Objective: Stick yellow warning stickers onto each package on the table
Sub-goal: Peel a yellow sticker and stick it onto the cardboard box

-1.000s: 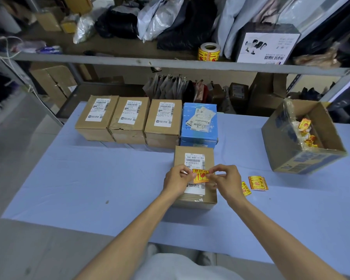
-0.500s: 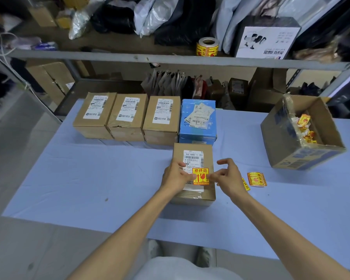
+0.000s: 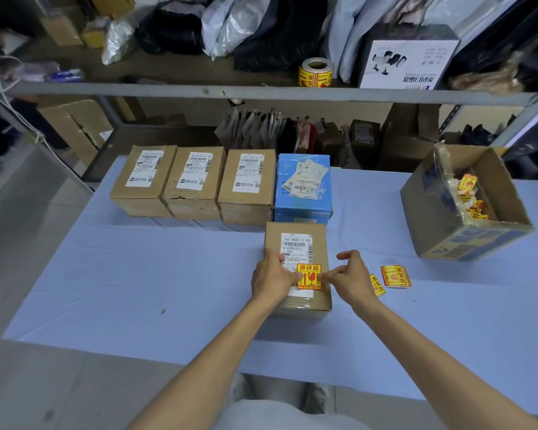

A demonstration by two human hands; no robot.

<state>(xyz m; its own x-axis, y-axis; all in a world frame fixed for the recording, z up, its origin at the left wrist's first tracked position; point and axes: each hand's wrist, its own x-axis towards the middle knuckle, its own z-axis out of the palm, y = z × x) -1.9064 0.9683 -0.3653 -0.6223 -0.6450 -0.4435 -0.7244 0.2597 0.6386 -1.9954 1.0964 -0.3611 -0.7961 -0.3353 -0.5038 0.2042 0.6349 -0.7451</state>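
A brown package [image 3: 319, 240] lies in front of me on the blue table [image 3: 137, 290]. A yellow warning sticker [image 3: 308, 275] lies flat on its top, over the lower part of the white label. My left hand [image 3: 272, 279] rests on the package with its thumb at the sticker's left edge. My right hand [image 3: 351, 274] touches the sticker's right edge with a fingertip, the other fingers spread. Behind stand three brown packages [image 3: 143, 181] [image 3: 194, 184] [image 3: 249, 186] and a blue package [image 3: 303, 187], none with a yellow sticker that I can see.
Loose yellow stickers [image 3: 395, 276] lie right of my right hand. An open cardboard box [image 3: 448, 225] with crumpled sticker scraps stands at the right. A sticker roll [image 3: 316, 72] sits on the shelf behind, among bags and boxes.
The sticker, held between both hands above the package a second ago, now lies flat on the package top. My fingers have shifted to its two edges.
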